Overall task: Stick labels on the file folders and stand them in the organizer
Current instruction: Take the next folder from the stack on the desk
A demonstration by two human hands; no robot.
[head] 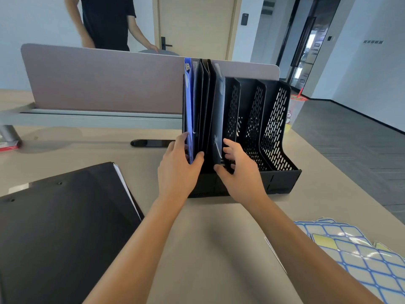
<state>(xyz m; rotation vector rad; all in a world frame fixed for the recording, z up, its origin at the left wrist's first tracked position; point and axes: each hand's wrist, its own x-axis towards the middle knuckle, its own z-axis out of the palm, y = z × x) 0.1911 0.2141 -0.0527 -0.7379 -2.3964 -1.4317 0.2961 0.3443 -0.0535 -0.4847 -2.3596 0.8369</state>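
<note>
Slots right of the upright folders (206,102) in the black perforated plastic organizer (274,119) are free; left hand (177,170) pinches the blue folder (188,102), right hand (238,170) curls round a black one.

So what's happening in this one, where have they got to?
A person is settling folders into a black desk organizer. The left hand grips the blue folder at the near edge, and the right hand holds the dark folders beside it. All of them stand in the leftmost slots; the right slots are empty. Another black folder lies flat on the desk, with label sheets at the right.
</note>
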